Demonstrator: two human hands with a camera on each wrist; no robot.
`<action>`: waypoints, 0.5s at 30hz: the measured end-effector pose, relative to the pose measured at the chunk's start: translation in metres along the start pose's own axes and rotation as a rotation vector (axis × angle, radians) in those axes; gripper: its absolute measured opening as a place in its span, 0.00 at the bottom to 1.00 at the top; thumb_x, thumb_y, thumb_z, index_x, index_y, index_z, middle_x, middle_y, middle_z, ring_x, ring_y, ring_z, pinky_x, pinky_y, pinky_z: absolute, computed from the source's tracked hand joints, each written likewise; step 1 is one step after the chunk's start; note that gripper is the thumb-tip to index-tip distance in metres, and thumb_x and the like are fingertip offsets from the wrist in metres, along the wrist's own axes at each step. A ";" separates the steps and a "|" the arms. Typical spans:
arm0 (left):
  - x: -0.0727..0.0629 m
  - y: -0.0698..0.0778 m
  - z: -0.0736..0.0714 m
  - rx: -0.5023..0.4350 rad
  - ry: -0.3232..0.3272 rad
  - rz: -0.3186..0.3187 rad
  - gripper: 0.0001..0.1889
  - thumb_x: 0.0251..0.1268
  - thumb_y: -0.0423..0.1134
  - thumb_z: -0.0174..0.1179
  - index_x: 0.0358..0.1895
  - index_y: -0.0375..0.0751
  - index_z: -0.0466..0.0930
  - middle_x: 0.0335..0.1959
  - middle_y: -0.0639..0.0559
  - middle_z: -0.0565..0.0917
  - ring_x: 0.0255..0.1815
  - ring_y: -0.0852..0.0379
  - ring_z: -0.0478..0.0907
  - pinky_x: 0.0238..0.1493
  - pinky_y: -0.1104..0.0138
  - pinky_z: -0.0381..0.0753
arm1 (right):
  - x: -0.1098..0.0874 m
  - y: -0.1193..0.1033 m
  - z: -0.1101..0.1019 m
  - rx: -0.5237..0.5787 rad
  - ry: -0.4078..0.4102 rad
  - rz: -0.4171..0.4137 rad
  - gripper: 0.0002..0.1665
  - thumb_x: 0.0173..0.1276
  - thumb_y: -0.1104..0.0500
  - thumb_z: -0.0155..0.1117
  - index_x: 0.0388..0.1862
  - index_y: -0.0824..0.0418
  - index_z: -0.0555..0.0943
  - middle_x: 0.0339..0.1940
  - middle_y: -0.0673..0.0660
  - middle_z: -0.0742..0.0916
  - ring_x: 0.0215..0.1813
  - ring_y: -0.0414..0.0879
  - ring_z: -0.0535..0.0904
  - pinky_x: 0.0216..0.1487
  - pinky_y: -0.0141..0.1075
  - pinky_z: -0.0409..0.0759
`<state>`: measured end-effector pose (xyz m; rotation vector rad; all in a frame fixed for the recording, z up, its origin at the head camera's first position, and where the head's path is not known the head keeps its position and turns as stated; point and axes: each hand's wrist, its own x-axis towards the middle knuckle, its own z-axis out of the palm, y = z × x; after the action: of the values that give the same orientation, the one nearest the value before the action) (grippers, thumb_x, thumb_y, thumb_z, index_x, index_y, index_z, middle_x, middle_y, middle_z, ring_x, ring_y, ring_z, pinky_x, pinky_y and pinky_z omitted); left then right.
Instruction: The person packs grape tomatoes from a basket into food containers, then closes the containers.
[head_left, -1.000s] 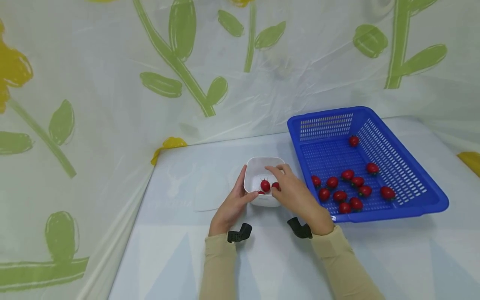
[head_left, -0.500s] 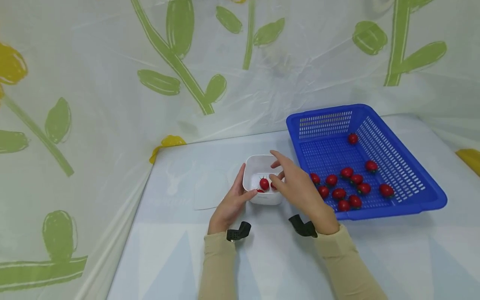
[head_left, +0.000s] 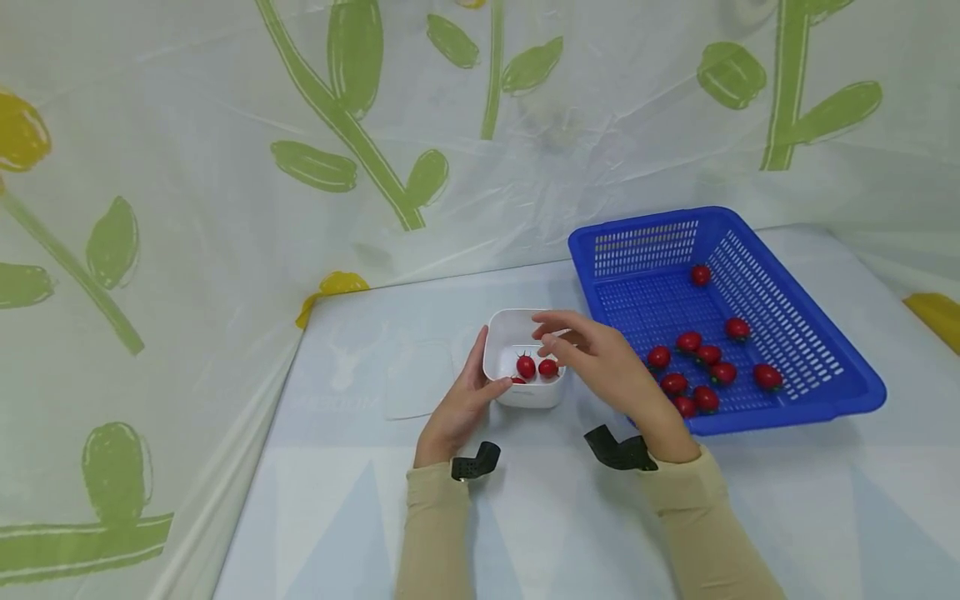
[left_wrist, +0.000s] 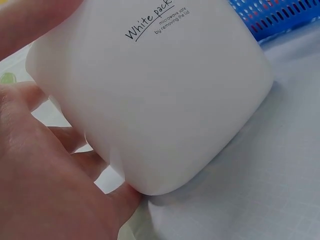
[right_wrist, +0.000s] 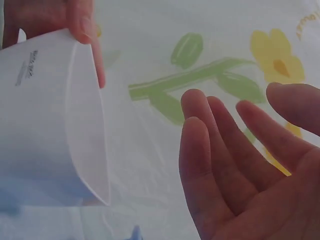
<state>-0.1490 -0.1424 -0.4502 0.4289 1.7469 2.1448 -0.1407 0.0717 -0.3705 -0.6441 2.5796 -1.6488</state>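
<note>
1. At the white box (head_left: 527,397), your left hand (head_left: 459,410) grips its side; your right hand (head_left: 603,360), fingers loosely bent, holds nothing.
2. Tomatoes (head_left: 527,367) lie inside: likely mid-filling.
3. Adding more would call for reaching the basket (head_left: 787,414).

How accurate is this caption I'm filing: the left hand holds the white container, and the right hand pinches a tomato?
One error: the right hand pinches nothing, as the right wrist view shows. The left hand does hold the white container.
</note>
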 end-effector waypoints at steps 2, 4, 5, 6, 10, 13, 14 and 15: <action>0.000 0.000 0.000 -0.005 -0.007 0.011 0.44 0.61 0.31 0.53 0.70 0.54 0.31 0.71 0.53 0.36 0.70 0.47 0.35 0.65 0.51 0.43 | -0.001 0.000 -0.005 0.005 0.012 -0.002 0.21 0.66 0.48 0.52 0.57 0.50 0.72 0.48 0.49 0.80 0.43 0.45 0.79 0.42 0.40 0.77; 0.000 -0.001 -0.001 -0.006 -0.010 0.016 0.45 0.60 0.33 0.55 0.70 0.54 0.31 0.71 0.53 0.36 0.70 0.47 0.35 0.65 0.51 0.43 | -0.003 0.001 -0.010 0.016 0.025 0.004 0.21 0.66 0.49 0.52 0.56 0.51 0.73 0.49 0.50 0.80 0.42 0.44 0.79 0.42 0.41 0.77; 0.000 -0.001 -0.001 -0.004 -0.011 0.019 0.45 0.60 0.34 0.55 0.70 0.53 0.31 0.71 0.53 0.35 0.70 0.47 0.34 0.65 0.51 0.42 | -0.003 0.001 -0.013 0.026 0.029 0.012 0.20 0.66 0.49 0.52 0.56 0.52 0.73 0.49 0.50 0.80 0.41 0.43 0.78 0.42 0.42 0.76; 0.000 -0.001 -0.001 -0.004 -0.012 0.021 0.45 0.60 0.34 0.56 0.70 0.53 0.31 0.71 0.53 0.35 0.70 0.48 0.34 0.65 0.51 0.42 | -0.004 0.002 -0.015 0.035 0.034 0.017 0.20 0.67 0.49 0.51 0.56 0.52 0.73 0.48 0.50 0.80 0.41 0.43 0.78 0.42 0.42 0.76; -0.002 -0.001 -0.003 0.000 -0.015 0.028 0.44 0.61 0.31 0.53 0.70 0.53 0.31 0.71 0.53 0.35 0.70 0.49 0.32 0.65 0.51 0.39 | -0.005 0.003 -0.021 0.079 0.051 0.048 0.20 0.67 0.48 0.51 0.56 0.52 0.72 0.47 0.50 0.80 0.40 0.42 0.78 0.42 0.42 0.75; -0.003 0.000 -0.004 0.000 -0.017 0.030 0.43 0.62 0.29 0.51 0.70 0.55 0.32 0.71 0.55 0.35 0.70 0.50 0.31 0.65 0.52 0.38 | -0.005 0.002 -0.025 0.087 0.071 0.057 0.21 0.67 0.48 0.51 0.56 0.52 0.72 0.47 0.51 0.80 0.40 0.43 0.78 0.42 0.41 0.76; -0.003 0.000 -0.004 -0.001 -0.018 0.033 0.43 0.62 0.29 0.52 0.70 0.56 0.32 0.71 0.56 0.34 0.70 0.51 0.31 0.65 0.52 0.38 | -0.005 0.002 -0.027 0.081 0.078 0.058 0.21 0.67 0.48 0.51 0.56 0.52 0.72 0.48 0.50 0.79 0.40 0.43 0.78 0.42 0.40 0.76; -0.003 0.001 -0.005 -0.002 -0.021 0.033 0.43 0.62 0.30 0.52 0.70 0.56 0.32 0.71 0.56 0.34 0.70 0.51 0.31 0.65 0.52 0.38 | -0.004 0.001 -0.028 0.071 0.083 0.057 0.21 0.67 0.48 0.51 0.56 0.52 0.72 0.48 0.50 0.79 0.41 0.43 0.78 0.42 0.40 0.77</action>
<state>-0.1484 -0.1477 -0.4506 0.4812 1.7372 2.1567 -0.1441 0.0978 -0.3593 -0.5042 2.5547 -1.7769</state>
